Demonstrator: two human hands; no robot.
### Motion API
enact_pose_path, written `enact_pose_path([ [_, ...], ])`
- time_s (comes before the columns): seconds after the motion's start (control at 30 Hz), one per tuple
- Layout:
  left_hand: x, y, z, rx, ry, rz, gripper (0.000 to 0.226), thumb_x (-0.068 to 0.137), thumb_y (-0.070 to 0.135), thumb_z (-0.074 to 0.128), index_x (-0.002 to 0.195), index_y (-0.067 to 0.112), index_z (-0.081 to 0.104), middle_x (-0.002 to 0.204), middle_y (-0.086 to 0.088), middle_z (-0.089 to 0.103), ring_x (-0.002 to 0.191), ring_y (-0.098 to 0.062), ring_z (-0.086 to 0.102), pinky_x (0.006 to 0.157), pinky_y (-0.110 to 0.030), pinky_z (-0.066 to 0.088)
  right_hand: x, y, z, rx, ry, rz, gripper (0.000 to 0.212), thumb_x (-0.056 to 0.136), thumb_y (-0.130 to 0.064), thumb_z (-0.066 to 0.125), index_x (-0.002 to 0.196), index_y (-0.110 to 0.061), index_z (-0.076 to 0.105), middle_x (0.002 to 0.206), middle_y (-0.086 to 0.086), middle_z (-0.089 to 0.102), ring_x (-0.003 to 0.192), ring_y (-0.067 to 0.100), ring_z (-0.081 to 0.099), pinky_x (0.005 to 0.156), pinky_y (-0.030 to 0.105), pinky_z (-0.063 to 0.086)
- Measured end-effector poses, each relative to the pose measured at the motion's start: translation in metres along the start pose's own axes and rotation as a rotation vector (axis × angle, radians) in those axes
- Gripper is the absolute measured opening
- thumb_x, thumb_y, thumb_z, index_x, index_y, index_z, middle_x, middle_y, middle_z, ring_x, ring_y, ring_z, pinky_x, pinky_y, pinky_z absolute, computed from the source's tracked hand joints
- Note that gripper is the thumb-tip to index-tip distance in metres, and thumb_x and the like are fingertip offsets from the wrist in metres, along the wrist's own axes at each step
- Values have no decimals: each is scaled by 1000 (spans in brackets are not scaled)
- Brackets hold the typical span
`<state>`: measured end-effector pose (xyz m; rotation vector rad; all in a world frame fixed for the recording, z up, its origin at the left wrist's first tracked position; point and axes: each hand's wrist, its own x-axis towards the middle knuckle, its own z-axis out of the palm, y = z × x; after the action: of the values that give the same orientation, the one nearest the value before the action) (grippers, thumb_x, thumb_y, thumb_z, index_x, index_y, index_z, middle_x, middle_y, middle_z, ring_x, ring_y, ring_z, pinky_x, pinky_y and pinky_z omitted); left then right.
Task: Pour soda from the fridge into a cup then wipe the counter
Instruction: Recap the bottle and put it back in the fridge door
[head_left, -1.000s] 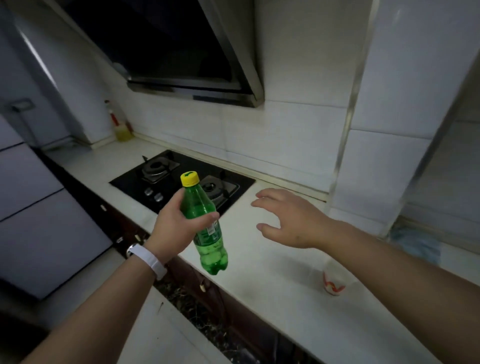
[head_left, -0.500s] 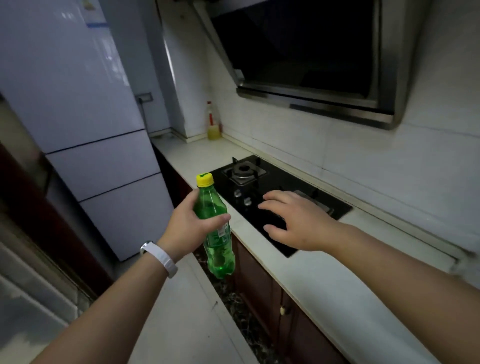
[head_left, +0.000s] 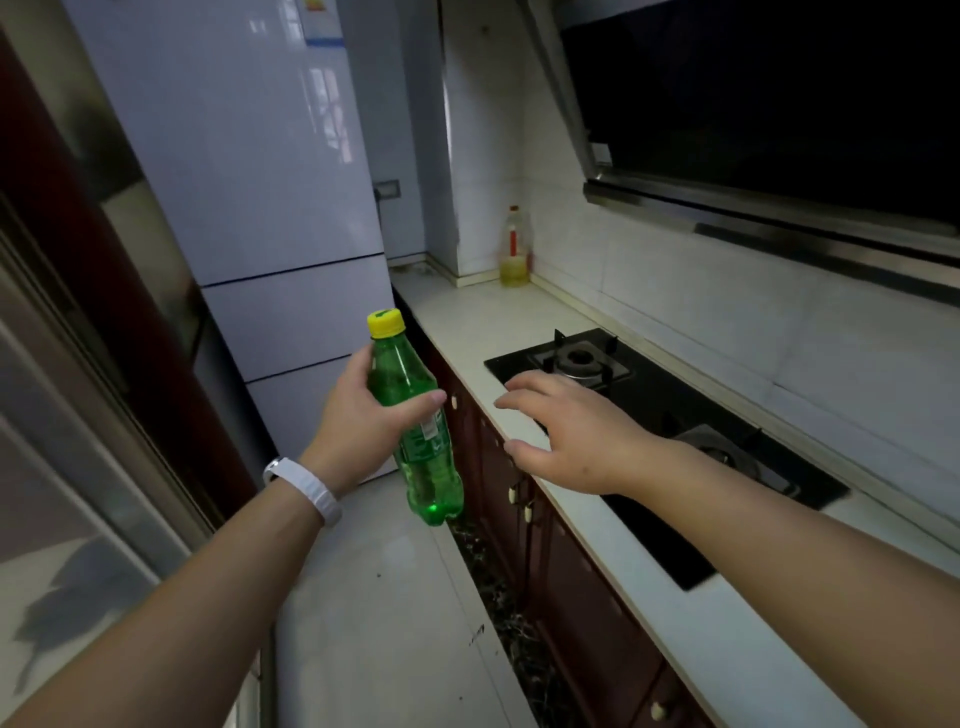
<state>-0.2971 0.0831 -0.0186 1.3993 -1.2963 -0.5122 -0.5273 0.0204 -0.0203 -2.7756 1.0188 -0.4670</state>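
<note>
Green translucent plastic soda bottle with a yellow screw cap, cap on, held roughly upright with a slight tilt, top leaning left. It's in the air over the pale tiled floor, just left of the counter edge, touching nothing but the hand. Label partly visible on the lower body, text too small to read.

Left hand wraps the bottle's mid-section: thumb across the front, fingers curled round behind. White band on that wrist.

Right hand holds nothing. Fingers spread and loosely extended, palm down, over the front edge of the white countertop, by the near corner of the black glass gas hob. Can't tell whether the fingertips touch the surface. Hands are apart, with the bottle between them.

The hob has two burners, one just beyond the right hand, the other to its right. Dark red-brown cabinet doors with small pale knobs sit under the counter. A clear bottle of yellow liquid with a red label stands in the far counter corner against the white tiled wall. A tall white multi-door fridge is behind the soda bottle, doors shut. A dark slanted range hood hangs above the hob.
</note>
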Motion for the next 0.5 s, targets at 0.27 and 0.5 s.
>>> enact_pose_path([
  [0.27,70,-44,2,42,82,-45,41,73,20,84,106,18,59,95,4,71,85,-6,70,70,-18,54,94,40,42,61,-36,-109,52,91,-45,54,139,-28,45,143,-9,39,131,11,36,106,35,37],
  [0.5,146,-68,2,158,271,-62,38,71,23,86,99,26,60,91,10,70,82,3,67,68,-10,49,198,91,51,103,-72,-203,51,92,-43,53,139,-26,45,141,-8,40,129,12,37,106,33,36],
])
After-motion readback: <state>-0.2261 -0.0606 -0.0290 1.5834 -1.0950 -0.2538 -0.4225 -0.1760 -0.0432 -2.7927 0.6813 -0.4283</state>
